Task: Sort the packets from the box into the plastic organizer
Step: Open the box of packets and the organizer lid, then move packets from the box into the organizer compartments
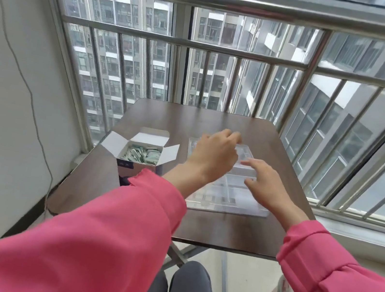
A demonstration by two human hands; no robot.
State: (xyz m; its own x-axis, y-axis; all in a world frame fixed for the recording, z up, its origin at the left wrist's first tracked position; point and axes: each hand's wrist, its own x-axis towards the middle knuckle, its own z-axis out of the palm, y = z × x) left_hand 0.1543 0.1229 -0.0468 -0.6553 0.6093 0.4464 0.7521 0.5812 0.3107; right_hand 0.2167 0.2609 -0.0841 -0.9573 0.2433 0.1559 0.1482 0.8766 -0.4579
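Both our hands hover over the clear plastic organizer, left hand curled, contents untellable, right hand spread empty, packets waiting in the open box; nudging the light organizer could slide it off the worktop.

The box front bears small marks (too blurred to read).

Head view, downward over table, seemingly close.
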